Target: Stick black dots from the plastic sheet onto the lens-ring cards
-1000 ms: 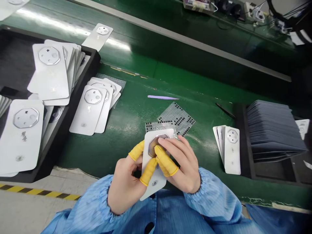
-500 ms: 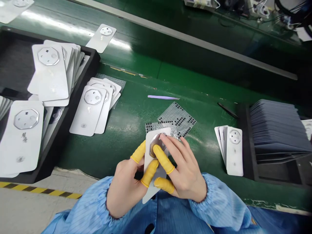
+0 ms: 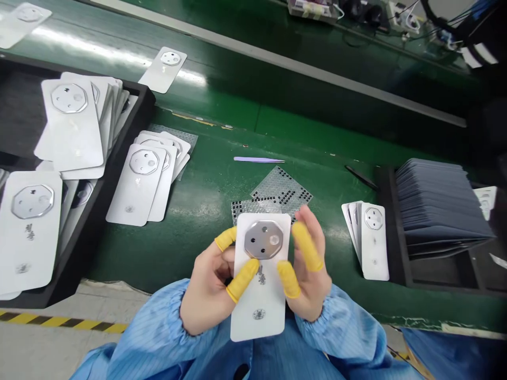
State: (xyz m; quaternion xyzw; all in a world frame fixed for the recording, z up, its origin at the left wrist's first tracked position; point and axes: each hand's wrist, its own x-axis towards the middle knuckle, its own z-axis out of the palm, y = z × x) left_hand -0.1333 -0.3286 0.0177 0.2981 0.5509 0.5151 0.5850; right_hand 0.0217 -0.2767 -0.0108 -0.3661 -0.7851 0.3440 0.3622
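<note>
As the white panel (image 3: 269,295) is held over the front of the green worktop (image 3: 190,227) by the left hand (image 3: 209,285), it is flanked by stacked panels on both sides.

The panel is pinched between the left thumb and fingers partly hidden behind it; the right hand (image 3: 311,277) is loosely spread, its thumb overlapping the panel's right edge, though contact cannot be told. Dotted sheets (image 3: 277,184) are partly covered by the panel's top, with purple tweezers (image 3: 257,159) beyond. The left tray (image 3: 114,169) is cut off by the frame; the worktop's front edge is hidden behind the sleeves. Green surface is left between the hands and the left stack (image 3: 137,184) and right stack (image 3: 374,243).
</note>
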